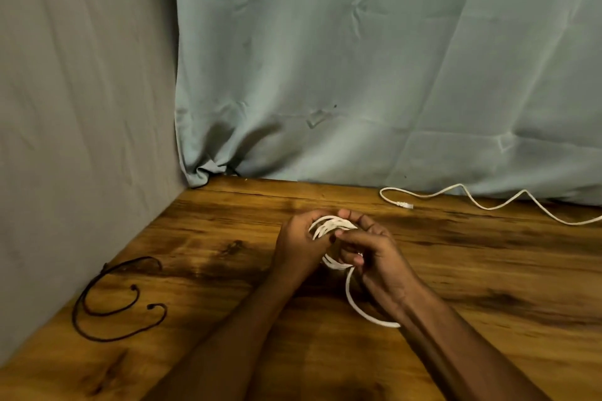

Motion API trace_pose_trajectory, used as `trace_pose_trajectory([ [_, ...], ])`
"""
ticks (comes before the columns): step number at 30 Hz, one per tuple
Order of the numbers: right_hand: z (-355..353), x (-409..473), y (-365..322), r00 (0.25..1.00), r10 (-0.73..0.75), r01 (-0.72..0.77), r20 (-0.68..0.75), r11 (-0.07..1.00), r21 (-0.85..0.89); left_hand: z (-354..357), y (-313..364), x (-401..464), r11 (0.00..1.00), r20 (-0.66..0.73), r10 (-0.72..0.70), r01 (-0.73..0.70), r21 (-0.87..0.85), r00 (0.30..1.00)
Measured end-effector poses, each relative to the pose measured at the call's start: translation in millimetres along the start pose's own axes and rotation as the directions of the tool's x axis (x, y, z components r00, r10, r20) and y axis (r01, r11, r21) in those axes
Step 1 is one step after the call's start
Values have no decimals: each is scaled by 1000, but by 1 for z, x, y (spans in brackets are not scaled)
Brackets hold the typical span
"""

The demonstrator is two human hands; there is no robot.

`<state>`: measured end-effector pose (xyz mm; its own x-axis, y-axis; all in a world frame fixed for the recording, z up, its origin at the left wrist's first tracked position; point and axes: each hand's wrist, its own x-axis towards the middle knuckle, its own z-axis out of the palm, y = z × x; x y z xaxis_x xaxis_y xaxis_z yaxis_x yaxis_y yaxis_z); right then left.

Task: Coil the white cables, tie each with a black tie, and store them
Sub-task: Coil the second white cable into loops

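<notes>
Head view. We see a brown wooden table (228, 270) with dark grain patches, backed on the far side by a pale blue-green cloth curtain (358, 58) and on the left by a grey fabric wall (81, 91).

Near the middle of the table, both hands meet around a small coil of thin white cable (330, 225). The left hand (299, 244) has its fingers curled round the left side of the coil, gripping the loops. The right hand (374, 251) pinches the coil's right side, thumb and forefinger closed on the strands at the top, the other fingers curled below it. The coil is held just above the tabletop, between the two palms. A loose tail of the same cable (358, 306) drops from the lower edge of the coil, curves near and right, and passes under the right forearm.

A second white cable (482, 205) lies uncoiled along the far right of the table, close to the curtain's hem; its plug end (404, 204) points right and the cord runs in waves off the right edge.

Two black cord ties lie on the near left of the table, well apart from the hands: a smaller open curl (107, 312) nested inside a larger open loop (107, 339), each with a knotted end. We cannot tell whether the two touch.
</notes>
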<state>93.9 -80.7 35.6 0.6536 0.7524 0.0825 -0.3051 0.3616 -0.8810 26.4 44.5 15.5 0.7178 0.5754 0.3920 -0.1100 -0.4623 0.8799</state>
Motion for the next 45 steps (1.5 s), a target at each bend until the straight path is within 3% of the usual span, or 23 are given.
trace_pose_trajectory([
  [4,5,0,2,999,-52,52,10,999,-2,1,-1,1,999,49,-37,39,-30,998],
  [10,9,-1,0,954,-106,72,-280,989,-126,8,3,1,992,86,-105,109,-55,991],
  [13,7,0,0,935,-81,43,-345,992,-116,12,1,-2,992,106,-94,101,-69,990],
  [18,-1,2,-6,923,-100,65,-372,992,-107,10,6,-5,975,188,-46,84,-203,981],
  [22,-9,5,-8,867,-183,104,-464,976,-190,12,16,-11,911,296,-52,167,-377,954],
  [27,-18,10,-10,807,-276,143,-522,949,-281,24,29,-18,878,393,-45,224,-423,918],
  [31,-18,14,-5,813,-254,80,-524,940,-331,30,33,-18,668,570,-121,491,-558,813],
  [35,-19,13,-3,832,-248,69,-496,934,-351,26,26,-14,625,613,-116,537,-566,781],
  [38,-27,15,1,881,-216,86,-421,948,-307,24,24,-14,625,585,-114,516,-586,803],
  [42,-21,10,-2,937,-213,127,-277,946,-297,20,23,-10,571,451,-141,444,-690,881],
  [45,-15,6,7,961,-242,152,-132,865,-479,13,19,0,508,334,-207,392,-767,920],
])
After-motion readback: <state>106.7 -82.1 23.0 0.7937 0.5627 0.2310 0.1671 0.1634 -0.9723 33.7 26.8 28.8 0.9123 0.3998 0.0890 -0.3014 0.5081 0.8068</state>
